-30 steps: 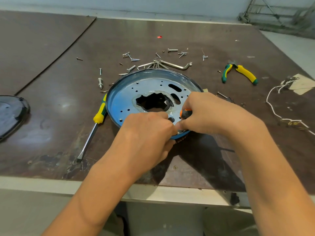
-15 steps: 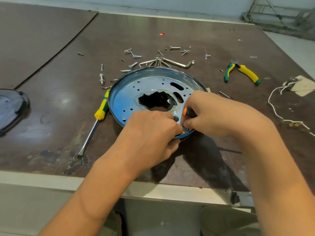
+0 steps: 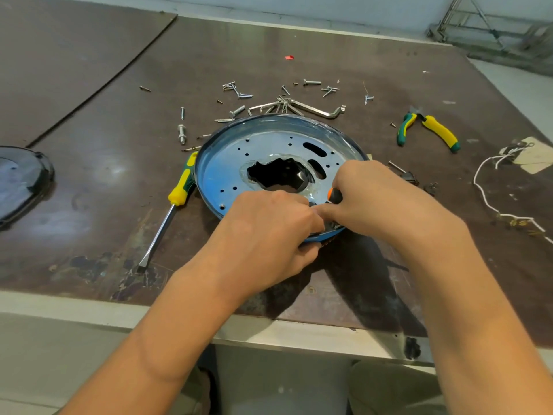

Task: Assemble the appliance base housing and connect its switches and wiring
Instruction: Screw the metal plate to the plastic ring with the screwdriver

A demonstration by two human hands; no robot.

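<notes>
A round blue metal base housing (image 3: 239, 163) lies on the brown table, dotted with small holes and cut out in the middle. My left hand (image 3: 266, 235) grips its near rim, thumb under the edge. My right hand (image 3: 374, 202) holds a small orange-and-black screwdriver (image 3: 333, 195) upright at the near rim; its tip is hidden behind my fingers. Both hands meet at the same spot on the rim. A white wire (image 3: 490, 193) with terminals lies at the right.
Loose screws and bolts (image 3: 239, 94) and a set of hex keys (image 3: 308, 107) lie behind the housing. A yellow-green flat screwdriver (image 3: 176, 202) lies to its left, yellow-green pliers (image 3: 431, 130) at right. A dark cover (image 3: 18, 181) sits at far left. The table edge (image 3: 149, 310) is near.
Both hands stay at the near rim of the housing. Only small shifts of the fingers and the screwdriver show; the view has tilted slightly.
</notes>
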